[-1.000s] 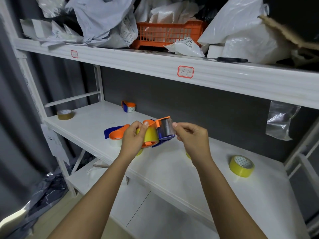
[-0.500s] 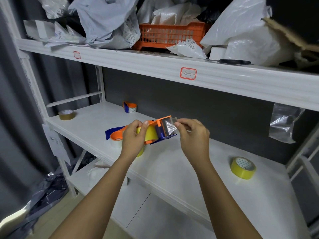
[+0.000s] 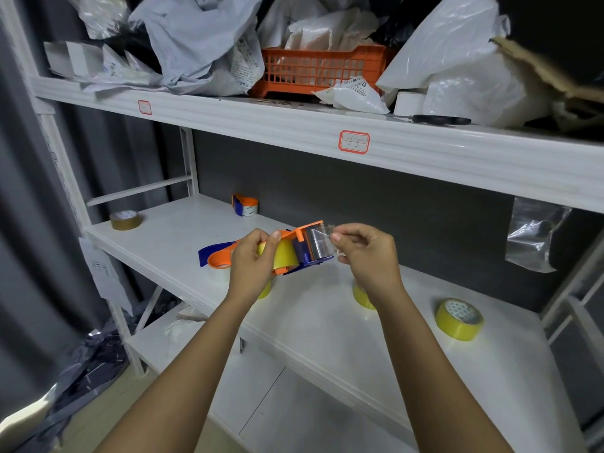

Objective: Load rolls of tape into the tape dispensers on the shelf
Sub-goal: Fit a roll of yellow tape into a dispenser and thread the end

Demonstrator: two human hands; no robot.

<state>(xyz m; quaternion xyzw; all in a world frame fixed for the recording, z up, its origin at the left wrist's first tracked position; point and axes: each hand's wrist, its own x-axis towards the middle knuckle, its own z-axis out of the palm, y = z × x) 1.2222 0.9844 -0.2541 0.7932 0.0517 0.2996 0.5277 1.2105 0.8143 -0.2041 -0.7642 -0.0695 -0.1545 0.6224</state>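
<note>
Yellow roll [image 3: 283, 256] sits in dispenser [image 3: 304, 248] gripped by my left hand [image 3: 251, 263], right hand [image 3: 366, 253] pinching what looks like the tape end; another dispenser [image 3: 218, 258] and spare roll [image 3: 459, 318] wait on the shelf [image 3: 327, 322].

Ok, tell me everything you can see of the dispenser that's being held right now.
The orange and blue plastic tape dispenser is held in the air above the white middle shelf, tilted, front pointing right. A yellow tape roll sits in it. The left hand grips roll and frame; the right hand pinches the clear tape end drawn over the front.
</note>
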